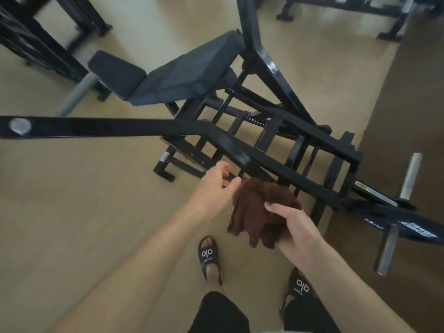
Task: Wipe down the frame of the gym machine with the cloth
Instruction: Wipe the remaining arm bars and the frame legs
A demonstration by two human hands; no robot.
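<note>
Frame [276, 162] glossy black metal; cloth [262, 207] brown terry (napped); pads [182, 75] matt.

Floor [84, 212]: we see pale tan flooring.
Mat [408, 104]: a darker brown strip at right.
Other machines [36, 44]: black frames (blurred) stand top left and top right.
Light: soft, even.

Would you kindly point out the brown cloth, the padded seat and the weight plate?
brown cloth [258, 207]: head view, middle of its bunched folds.
padded seat [117, 73]: head view, top of the cushion.
weight plate [394, 218]: head view, its dark face.
</note>
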